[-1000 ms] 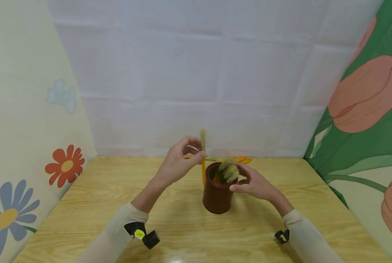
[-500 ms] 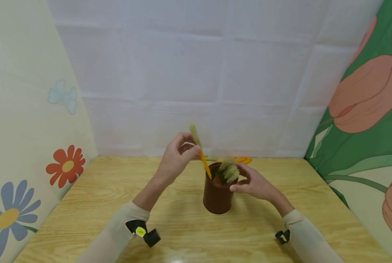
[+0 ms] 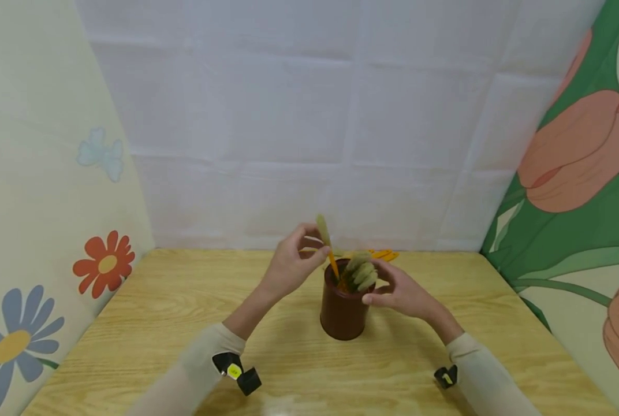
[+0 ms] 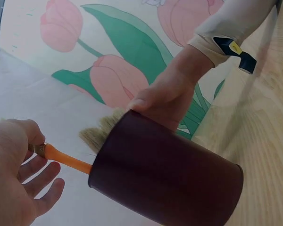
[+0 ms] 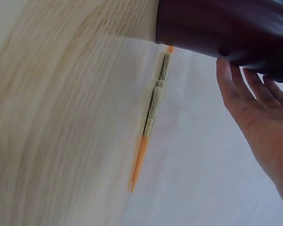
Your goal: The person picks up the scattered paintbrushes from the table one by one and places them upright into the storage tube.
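Between its thumb and fingers my left hand (image 3: 291, 263) pinches a paintbrush (image 4: 68, 161), bristles up. The brush's orange handle slants down into the mouth of a dark brown cylindrical cup (image 3: 343, 315), which stands upright on the table. Several pale brush heads (image 3: 362, 273) bunch at the cup's right side; their handles are mostly hidden inside. My right hand (image 3: 405, 292) holds the cup by its right side near the rim, thumb in front and fingers behind. In the right wrist view, its fingertips touch the cup's wall.
Behind the cup, more orange-handled paintbrushes (image 5: 144, 146) lie on the wood-grain table (image 3: 185, 312) near its back edge. A white sheet (image 3: 289, 115) hangs along that edge. Flower-printed panels (image 3: 574, 167) flank the table on both sides.
The paintbrush in my left hand swung from beside the cup to over its mouth, then moved right and down into it. My right hand and the cup stayed put.
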Demonstrator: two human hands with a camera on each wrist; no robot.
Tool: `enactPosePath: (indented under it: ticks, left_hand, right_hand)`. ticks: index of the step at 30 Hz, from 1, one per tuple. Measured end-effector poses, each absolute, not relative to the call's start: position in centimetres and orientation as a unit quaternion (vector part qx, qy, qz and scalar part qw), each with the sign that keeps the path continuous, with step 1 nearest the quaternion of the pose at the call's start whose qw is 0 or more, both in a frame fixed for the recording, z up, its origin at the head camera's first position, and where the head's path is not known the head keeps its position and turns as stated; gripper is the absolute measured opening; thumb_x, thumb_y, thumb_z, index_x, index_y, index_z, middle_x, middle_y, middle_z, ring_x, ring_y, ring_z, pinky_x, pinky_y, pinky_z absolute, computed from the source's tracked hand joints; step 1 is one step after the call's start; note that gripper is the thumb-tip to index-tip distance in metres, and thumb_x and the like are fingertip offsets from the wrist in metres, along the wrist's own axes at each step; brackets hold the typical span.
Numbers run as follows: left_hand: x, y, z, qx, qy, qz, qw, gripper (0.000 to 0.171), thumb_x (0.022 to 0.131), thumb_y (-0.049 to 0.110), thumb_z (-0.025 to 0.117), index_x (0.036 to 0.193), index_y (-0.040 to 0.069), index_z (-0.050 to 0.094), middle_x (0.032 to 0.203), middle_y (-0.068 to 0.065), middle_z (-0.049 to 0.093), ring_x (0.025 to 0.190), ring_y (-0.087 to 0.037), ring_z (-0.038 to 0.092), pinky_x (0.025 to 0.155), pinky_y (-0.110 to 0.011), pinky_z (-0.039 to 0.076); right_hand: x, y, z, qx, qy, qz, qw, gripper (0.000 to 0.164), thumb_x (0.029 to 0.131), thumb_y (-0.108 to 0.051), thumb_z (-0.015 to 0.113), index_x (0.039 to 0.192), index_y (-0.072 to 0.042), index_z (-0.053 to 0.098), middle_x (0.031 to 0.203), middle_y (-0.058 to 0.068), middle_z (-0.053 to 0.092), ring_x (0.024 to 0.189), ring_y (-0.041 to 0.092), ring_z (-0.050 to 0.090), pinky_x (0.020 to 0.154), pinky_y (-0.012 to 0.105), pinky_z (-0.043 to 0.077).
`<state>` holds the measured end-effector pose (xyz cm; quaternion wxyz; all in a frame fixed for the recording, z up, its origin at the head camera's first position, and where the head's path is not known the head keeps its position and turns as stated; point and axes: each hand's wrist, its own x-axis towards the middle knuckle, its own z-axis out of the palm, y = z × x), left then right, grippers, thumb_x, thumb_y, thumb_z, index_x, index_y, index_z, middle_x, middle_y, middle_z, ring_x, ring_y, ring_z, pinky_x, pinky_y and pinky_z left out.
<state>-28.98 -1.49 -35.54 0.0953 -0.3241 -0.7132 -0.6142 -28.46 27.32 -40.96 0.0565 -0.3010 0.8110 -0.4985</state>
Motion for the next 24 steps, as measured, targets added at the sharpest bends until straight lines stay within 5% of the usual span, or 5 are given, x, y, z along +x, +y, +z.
enactPosePath:
  ticks: [11,24]
  left_hand:
    - [-29.8,-0.1,-37.9,-0.306,-0.778,-0.540,0.095,0.029,0.098,0.021,0.070,0.125,0.013,0.064,0.114,0.002,0.064,0.108,-0.016,0.061,0.095,-0.054,0.047]
    - [-30.0,0.5,-39.1,-0.297,-0.817,-0.493,0.044,0.025,0.098,0.018,0.070,0.122,0.014,0.067,0.126,-0.004,0.054,0.110,-0.023,0.062,0.091,-0.046,0.051]
  right_hand:
    - [-28.5,27.0,-40.9,-0.299,0.808,-0.503,0.065,0.072,0.095,-0.022,0.077,0.155,-0.017,0.038,0.148,0.006,0.048,0.133,0.029,0.049,0.096,0.044,0.051]
    - [-28.6,27.1,-40.9,-0.294,0.814,-0.498,0.064,0.074,0.094,-0.026,0.078,0.156,-0.017,0.037,0.150,0.005,0.046,0.135,0.028,0.047,0.095,0.043,0.052]
